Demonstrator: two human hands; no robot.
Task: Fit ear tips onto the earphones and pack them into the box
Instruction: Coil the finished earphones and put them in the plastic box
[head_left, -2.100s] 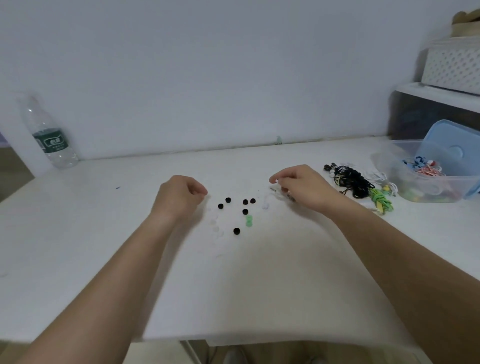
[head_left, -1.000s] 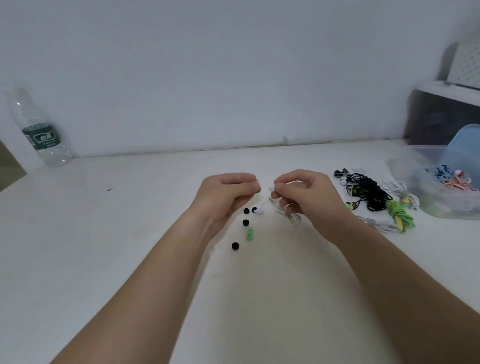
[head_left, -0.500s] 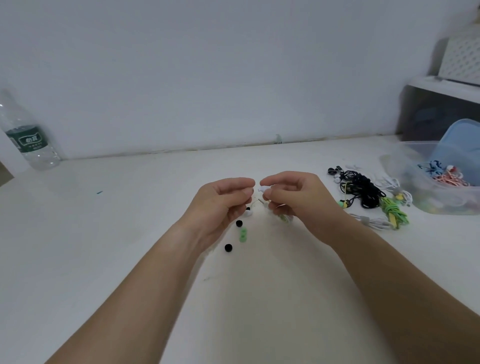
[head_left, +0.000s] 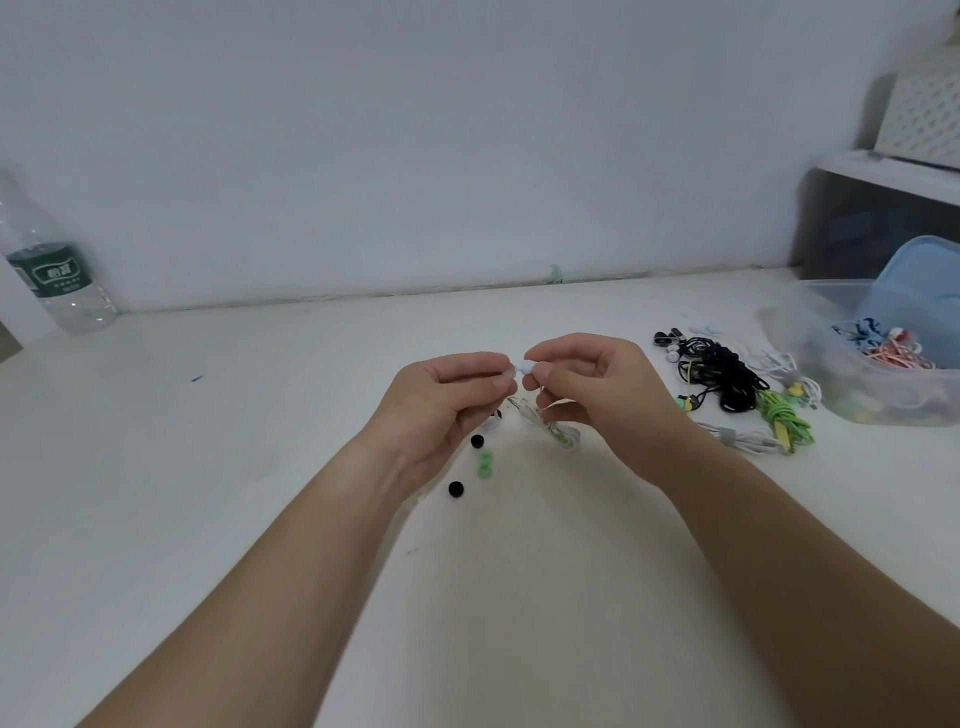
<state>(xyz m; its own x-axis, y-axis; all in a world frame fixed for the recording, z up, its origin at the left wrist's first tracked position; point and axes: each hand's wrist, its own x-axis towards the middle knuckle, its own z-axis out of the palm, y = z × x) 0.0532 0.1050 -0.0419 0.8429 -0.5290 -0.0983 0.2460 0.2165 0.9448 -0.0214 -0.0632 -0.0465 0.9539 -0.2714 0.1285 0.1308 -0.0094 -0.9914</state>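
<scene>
Earbud (head_left: 524, 367): pinched between right hand (head_left: 597, 384) fingers.
Ear tip (head_left: 510, 372): pinched by left hand (head_left: 447, 400) fingers, touching the earbud.

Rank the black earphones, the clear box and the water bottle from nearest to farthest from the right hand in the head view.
1. Black earphones, on the table just right of the right hand, which pinches a white earbud.
2. Box, farther right, at the table's edge.
3. Bottle, far left at the back.
</scene>
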